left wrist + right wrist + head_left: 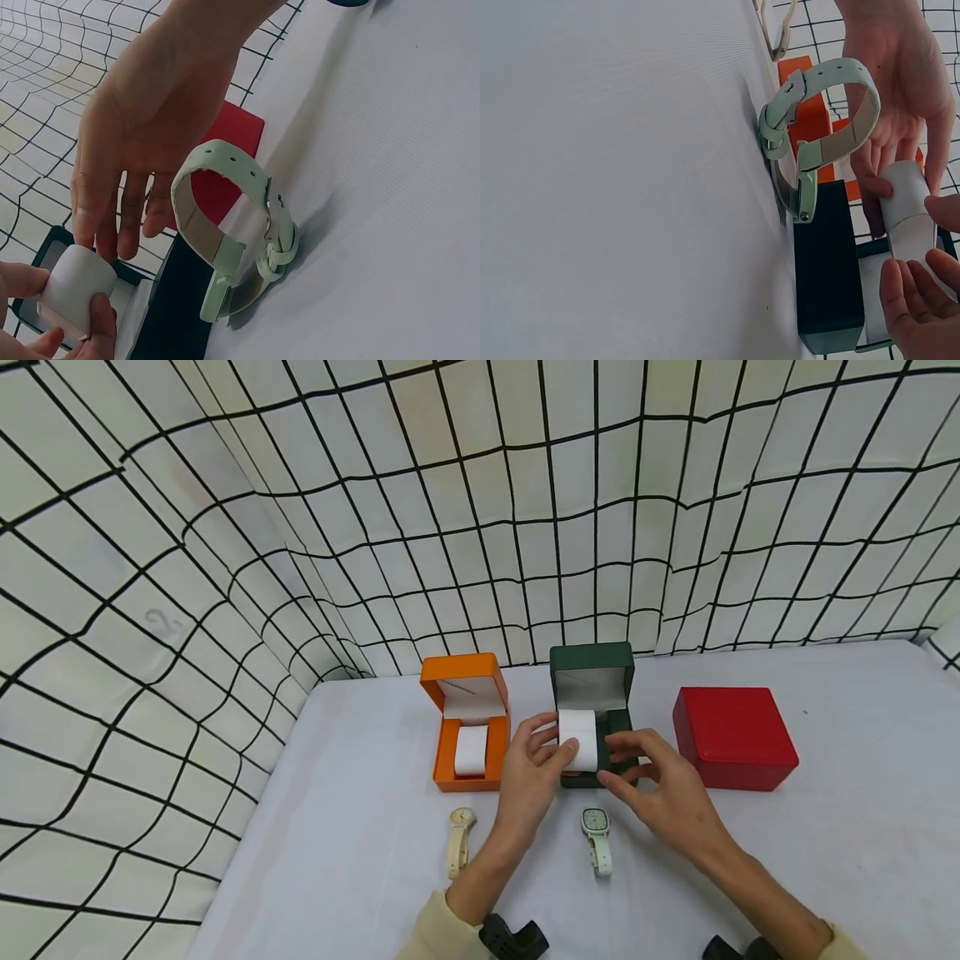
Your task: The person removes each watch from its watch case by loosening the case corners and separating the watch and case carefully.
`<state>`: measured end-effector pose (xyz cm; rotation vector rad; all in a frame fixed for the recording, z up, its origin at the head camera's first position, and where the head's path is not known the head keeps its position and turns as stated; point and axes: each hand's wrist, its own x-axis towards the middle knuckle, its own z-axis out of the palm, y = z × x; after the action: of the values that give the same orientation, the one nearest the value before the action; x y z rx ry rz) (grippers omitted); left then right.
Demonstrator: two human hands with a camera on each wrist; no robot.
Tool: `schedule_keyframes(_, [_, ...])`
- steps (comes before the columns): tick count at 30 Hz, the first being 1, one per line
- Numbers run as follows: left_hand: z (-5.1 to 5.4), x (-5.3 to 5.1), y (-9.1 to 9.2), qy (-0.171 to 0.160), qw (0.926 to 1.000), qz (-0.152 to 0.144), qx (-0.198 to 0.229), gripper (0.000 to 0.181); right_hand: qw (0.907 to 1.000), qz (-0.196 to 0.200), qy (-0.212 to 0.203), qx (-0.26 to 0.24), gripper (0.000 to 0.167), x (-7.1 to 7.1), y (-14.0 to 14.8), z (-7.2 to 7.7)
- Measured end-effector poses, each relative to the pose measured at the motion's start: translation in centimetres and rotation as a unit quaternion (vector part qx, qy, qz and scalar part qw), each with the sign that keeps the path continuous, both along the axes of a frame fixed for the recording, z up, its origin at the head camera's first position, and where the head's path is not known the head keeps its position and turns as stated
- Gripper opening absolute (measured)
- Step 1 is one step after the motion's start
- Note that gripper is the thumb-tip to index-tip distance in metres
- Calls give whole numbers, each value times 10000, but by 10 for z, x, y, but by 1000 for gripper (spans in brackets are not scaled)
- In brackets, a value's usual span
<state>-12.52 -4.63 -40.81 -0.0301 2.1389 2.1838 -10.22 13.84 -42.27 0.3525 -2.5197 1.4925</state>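
Observation:
A white watch cushion [577, 739] stands at the open dark green watch box [592, 655]. My left hand [527, 774] grips this cushion, thumb on its front and fingers at its far side. Just to the right is my right hand [667, 789], its fingers loosely bent near the box's right side. The left wrist view shows that right hand [157, 112] with extended fingers close to the cushion [79, 285]. On the cloth in front of the box lies a mint green wristwatch [597, 839]; its buckled strap [844, 73] looms large in the right wrist view.
To the left, an open orange watch box [465, 667] holds its own white cushion [471, 750]. A cream wristwatch [459, 842] lies in front of it, beside my left forearm. A closed red box [731, 727] sits at right. Black wire mesh [525, 518] borders the table's back and left.

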Motion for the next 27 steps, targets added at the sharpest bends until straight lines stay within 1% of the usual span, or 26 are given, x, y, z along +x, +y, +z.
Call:
schedule_keyframes(6, [-1,2,3,38,9999,-82,-60,45,9998,45,39,-209,54,-3,-2,-2])
schedule_keyframes(11, [0,2,4,72,9998,-142,-100,45,9993,44,90,-356,57,-5,-4,-3])
schedule_keyframes(19, [1,2,5,1,9997,-246,-96,51,9990,-106,180,-401,57,-7,-6,-4])
schedule_keyframes(23, [1,1,5,83,9994,-258,-216,55,9987,-109,228,-453,55,-8,-6,-4])
schedule_keyframes(27, [1,2,4,189,9979,-247,-575,58,9984,-138,272,-473,53,-8,-7,-5])
